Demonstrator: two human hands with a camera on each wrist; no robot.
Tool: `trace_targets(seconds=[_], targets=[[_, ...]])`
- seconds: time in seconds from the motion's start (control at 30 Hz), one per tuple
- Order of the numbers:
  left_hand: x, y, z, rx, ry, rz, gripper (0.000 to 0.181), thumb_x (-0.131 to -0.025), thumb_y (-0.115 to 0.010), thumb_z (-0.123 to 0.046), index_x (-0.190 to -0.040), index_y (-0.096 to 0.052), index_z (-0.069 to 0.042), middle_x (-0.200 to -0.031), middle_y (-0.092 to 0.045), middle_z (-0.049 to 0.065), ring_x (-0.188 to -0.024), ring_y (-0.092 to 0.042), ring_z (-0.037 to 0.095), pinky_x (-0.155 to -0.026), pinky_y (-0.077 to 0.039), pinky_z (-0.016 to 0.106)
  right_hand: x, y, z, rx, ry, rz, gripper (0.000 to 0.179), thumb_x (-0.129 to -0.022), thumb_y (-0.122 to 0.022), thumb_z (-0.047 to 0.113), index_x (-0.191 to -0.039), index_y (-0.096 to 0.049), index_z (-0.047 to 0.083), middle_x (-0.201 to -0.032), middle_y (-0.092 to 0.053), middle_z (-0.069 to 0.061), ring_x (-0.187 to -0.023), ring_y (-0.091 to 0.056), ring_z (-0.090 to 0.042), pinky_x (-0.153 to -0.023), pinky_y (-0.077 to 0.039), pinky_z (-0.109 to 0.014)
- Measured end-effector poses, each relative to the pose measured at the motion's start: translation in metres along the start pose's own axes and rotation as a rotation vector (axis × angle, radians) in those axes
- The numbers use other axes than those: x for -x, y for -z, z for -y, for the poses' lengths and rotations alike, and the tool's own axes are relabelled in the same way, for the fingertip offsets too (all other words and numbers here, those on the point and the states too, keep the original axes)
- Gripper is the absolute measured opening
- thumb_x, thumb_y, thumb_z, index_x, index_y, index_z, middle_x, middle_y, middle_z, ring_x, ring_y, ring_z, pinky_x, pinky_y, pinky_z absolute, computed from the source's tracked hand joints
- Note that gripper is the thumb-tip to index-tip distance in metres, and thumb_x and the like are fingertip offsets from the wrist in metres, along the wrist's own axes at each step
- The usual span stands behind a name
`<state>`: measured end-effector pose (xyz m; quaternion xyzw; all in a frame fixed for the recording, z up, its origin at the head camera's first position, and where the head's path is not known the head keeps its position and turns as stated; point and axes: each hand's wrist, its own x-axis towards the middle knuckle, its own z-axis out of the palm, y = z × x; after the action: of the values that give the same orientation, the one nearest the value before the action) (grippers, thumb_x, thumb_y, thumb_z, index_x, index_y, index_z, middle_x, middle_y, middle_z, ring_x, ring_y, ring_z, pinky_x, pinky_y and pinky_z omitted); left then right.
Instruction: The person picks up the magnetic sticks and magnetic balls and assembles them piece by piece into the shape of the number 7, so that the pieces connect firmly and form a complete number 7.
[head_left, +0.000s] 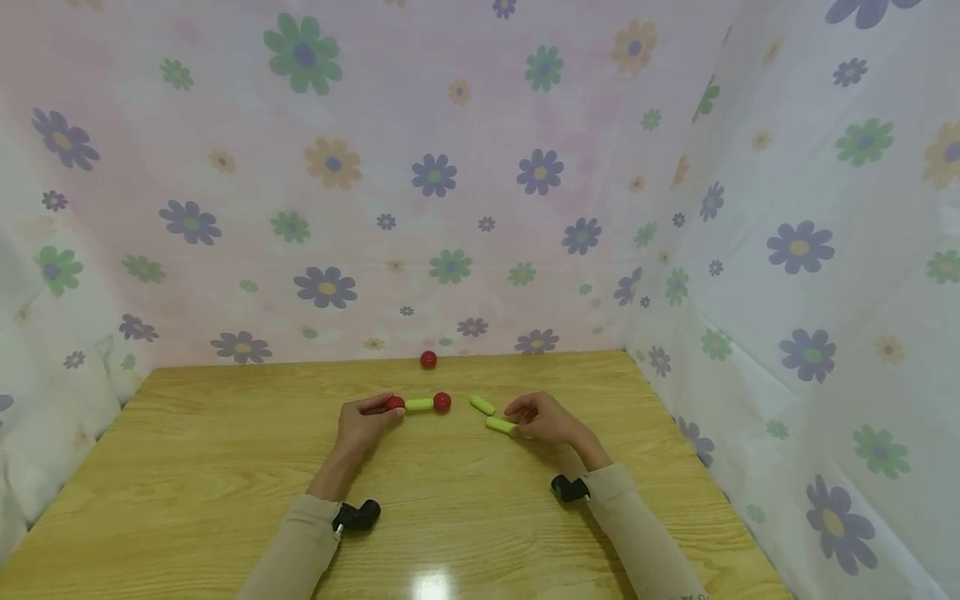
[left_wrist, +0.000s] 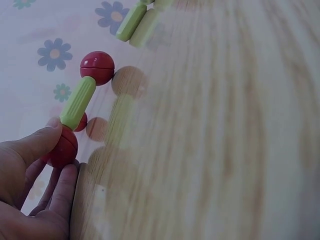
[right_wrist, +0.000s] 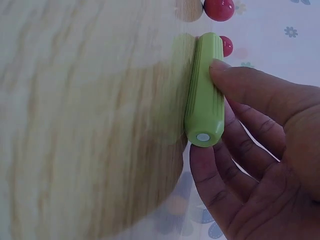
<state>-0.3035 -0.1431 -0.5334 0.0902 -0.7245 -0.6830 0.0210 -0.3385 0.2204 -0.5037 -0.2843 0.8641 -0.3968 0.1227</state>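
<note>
My left hand (head_left: 363,425) pinches a red ball (left_wrist: 64,148) between thumb and fingers. A ribbed green rod (head_left: 419,404) joins that ball to a second red ball (head_left: 442,402), making a short dumbbell shape low over the wooden table. On the other side, my right hand (head_left: 551,419) holds another green rod (right_wrist: 206,90), its thumb on top and its fingers behind and under it. A silvery disc shows in that rod's near end in the right wrist view. Just beyond it, a third green rod (head_left: 482,406) lies slanted on the table.
A loose red ball (head_left: 428,360) sits at the far edge of the table (head_left: 420,517). Flower-printed cloth (head_left: 480,200) hangs behind the table and along both sides. Black wrist cameras (head_left: 360,515) are strapped at both sleeves.
</note>
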Motion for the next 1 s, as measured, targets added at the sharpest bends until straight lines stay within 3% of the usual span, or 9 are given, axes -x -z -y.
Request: trace_targets(seconds=[0.4,0.67,1.0], targets=[[0.001,-0.002,-0.006,0.021,0.001,0.013,0.049,-0.085,-0.084,-0.01,-0.13,-0.069,-0.001,-0.128,-0.066,0.024,-0.105,-0.065,0.018,-0.076,-0.053,0.016,-0.002,-0.003,0.01,0.0,-0.052,0.022,0.026,-0.09,-0.078,0.009,-0.113,-0.074,0.0,-0.11,-0.073,-0.014,-0.094,-0.067,-0.02,-0.077,-0.056,-0.03],[0.0,0.0,-0.008,0.0,0.012,0.014,0.048,-0.086,-0.083,-0.011,-0.131,-0.069,-0.002,-0.13,-0.065,0.023,-0.109,-0.063,0.021,-0.077,-0.052,0.015,-0.007,-0.012,0.02,-0.021,-0.135,0.0,0.025,-0.089,-0.079,0.011,-0.111,-0.076,0.0,-0.105,-0.073,-0.01,-0.09,-0.065,-0.015,-0.08,-0.055,-0.031],[0.002,0.001,-0.003,-0.004,0.008,0.022,0.047,-0.086,-0.082,-0.011,-0.13,-0.069,-0.003,-0.131,-0.065,0.022,-0.112,-0.063,0.023,-0.077,-0.052,0.016,-0.01,-0.032,0.032,-0.047,-0.224,0.006,0.027,-0.088,-0.081,0.016,-0.11,-0.075,0.001,-0.095,-0.071,-0.005,-0.082,-0.062,-0.013,-0.072,-0.052,-0.027]])
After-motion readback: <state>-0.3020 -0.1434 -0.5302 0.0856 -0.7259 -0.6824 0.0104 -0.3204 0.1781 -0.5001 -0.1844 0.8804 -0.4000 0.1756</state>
